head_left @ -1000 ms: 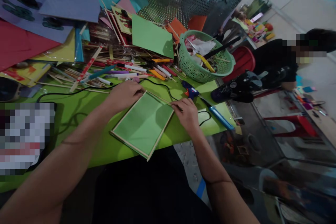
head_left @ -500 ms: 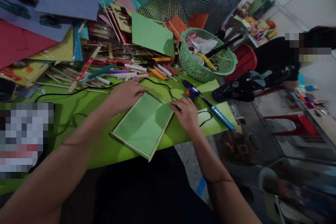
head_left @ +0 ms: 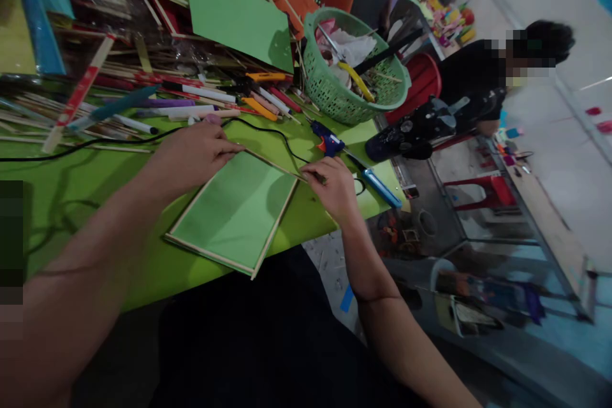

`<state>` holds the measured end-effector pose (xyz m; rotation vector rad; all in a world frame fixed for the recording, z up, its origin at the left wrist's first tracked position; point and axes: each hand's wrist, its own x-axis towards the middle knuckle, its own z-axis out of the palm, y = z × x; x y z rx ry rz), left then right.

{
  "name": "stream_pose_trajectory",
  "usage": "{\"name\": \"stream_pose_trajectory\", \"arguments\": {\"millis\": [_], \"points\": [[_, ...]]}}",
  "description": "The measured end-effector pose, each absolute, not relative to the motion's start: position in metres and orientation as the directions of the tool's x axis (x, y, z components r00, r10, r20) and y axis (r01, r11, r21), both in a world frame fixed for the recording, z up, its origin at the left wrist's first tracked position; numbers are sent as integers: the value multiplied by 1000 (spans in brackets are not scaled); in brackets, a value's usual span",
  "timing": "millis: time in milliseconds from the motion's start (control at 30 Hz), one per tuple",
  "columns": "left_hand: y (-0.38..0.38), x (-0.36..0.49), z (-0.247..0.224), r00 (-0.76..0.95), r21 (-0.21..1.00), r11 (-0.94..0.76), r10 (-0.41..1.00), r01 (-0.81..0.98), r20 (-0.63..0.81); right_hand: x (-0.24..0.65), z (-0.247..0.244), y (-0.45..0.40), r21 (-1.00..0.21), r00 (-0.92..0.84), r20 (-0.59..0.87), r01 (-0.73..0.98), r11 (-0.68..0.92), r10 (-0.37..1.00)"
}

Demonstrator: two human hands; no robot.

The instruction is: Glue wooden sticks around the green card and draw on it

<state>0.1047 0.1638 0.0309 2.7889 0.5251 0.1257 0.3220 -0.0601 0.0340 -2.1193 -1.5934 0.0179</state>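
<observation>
A green card [head_left: 234, 210] lies on the lime-green table, with thin wooden sticks along its edges. At the card's far edge runs another thin wooden stick [head_left: 271, 163]. My left hand [head_left: 201, 148] is closed in a pinch on the stick's left end, by the card's far left corner. At the far right corner, my right hand [head_left: 335, 186] pinches its other end. Just beyond the right hand lie a blue glue gun [head_left: 329, 138] and a blue box cutter [head_left: 381, 187]. A black cord [head_left: 282, 134] passes behind the card.
Markers [head_left: 210, 92], loose sticks and a larger green sheet [head_left: 239, 9] crowd the table's back. A green basket [head_left: 335, 92] of scraps stands at the back right. Past the table's right end are a red stool [head_left: 497, 191] and a person [head_left: 471, 73] in black.
The view has swung to the right, so the table's things sit further left in the picture. Both hands still pinch the stick at the card's far edge.
</observation>
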Motion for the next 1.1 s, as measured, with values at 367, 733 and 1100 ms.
{"name": "stream_pose_trajectory", "arguments": {"millis": [367, 733, 1100], "points": [[163, 105, 32, 927, 266, -897, 373, 353, 29, 317, 35, -60, -285, 299, 182, 928, -241, 937], [162, 106, 32, 933, 279, -900, 357, 334, 36, 314, 36, -58, -213, 265, 189, 951, -224, 945], [163, 103, 29, 934, 237, -912, 356, 336, 45, 313, 41, -52, -102, 227, 152, 972, -213, 962]]}}
